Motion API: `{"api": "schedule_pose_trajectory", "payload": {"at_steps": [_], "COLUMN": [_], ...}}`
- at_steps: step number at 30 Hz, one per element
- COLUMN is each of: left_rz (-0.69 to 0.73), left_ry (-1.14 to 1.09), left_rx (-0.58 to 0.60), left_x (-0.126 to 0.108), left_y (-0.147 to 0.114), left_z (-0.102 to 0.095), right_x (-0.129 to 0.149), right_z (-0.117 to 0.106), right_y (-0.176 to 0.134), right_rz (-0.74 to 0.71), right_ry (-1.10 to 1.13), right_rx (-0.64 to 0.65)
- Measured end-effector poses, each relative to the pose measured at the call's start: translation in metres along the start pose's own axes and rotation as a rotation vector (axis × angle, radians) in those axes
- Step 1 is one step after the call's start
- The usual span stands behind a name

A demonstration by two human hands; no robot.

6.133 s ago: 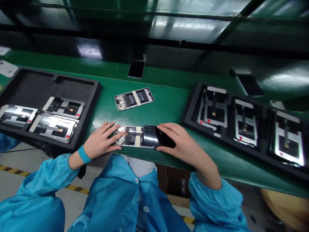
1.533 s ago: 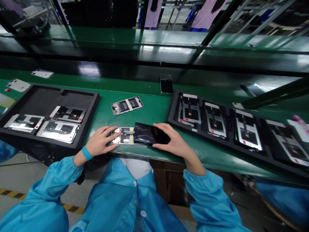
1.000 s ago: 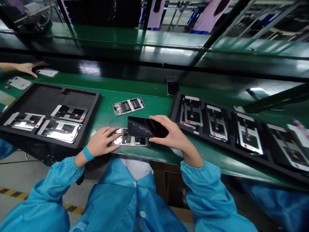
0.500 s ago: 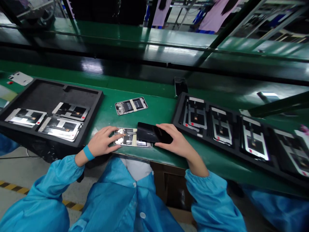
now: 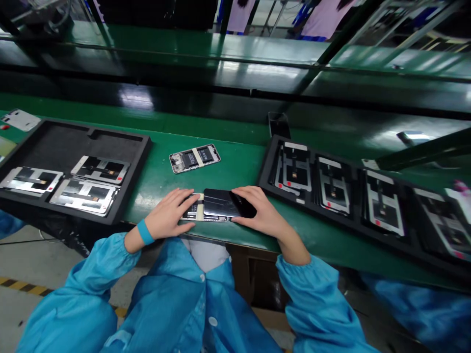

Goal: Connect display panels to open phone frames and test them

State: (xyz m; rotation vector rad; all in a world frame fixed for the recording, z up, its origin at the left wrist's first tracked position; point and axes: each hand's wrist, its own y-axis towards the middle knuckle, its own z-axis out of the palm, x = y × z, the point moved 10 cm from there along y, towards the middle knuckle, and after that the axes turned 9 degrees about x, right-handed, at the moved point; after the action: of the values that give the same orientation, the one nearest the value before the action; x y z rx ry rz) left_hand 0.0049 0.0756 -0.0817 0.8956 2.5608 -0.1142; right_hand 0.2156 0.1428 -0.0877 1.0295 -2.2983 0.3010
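Note:
An opened phone body [image 5: 192, 212] lies on the green bench in front of me, a pale strip across its dark battery. My left hand [image 5: 167, 215] covers its left end, fingers stretched over the top and thumb by the near edge. My right hand [image 5: 264, 212] grips a black phone screen [image 5: 221, 203] between thumb and fingers. The screen overlaps the body's right part, glossy side up. Whether the two touch there, I cannot tell. Beyond them lies a second opened phone body [image 5: 195, 158], also with a pale strip over its battery.
A black foam tray [image 5: 127, 196] on the left holds several screen panels. Another long foam tray [image 5: 351, 215] at right carries stacked panels [image 5: 333, 186]. Behind it rests a dark phone [image 5: 278, 125]. A white back cover [image 5: 21, 120] lies far left; a raised shelf [image 5: 184, 76] runs behind.
My left hand has slid right, further over the phone body, covering its board end. The right hand still holds the screen above the body. The whole view has shifted slightly.

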Motion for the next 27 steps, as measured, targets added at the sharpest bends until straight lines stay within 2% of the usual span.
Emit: {"api": "schedule_pose_trajectory", "payload": {"at_steps": [6, 15, 27], "left_rz": [0.008, 0.039, -0.005], "left_ry": [0.012, -0.027, 0.000], "left_rx": [0.070, 0.048, -0.011], "left_x": [0.001, 0.004, 0.023], "left_y": [0.013, 0.013, -0.028], "left_z": [0.000, 0.000, -0.010], "right_x": [0.001, 0.002, 0.002], "right_z": [-0.001, -0.001, 0.000], "right_y": [0.000, 0.000, -0.002], "right_rz": [-0.007, -0.002, -0.023], "right_ry": [0.020, 0.034, 0.035], "right_rx": [-0.002, 0.008, 0.006]}}
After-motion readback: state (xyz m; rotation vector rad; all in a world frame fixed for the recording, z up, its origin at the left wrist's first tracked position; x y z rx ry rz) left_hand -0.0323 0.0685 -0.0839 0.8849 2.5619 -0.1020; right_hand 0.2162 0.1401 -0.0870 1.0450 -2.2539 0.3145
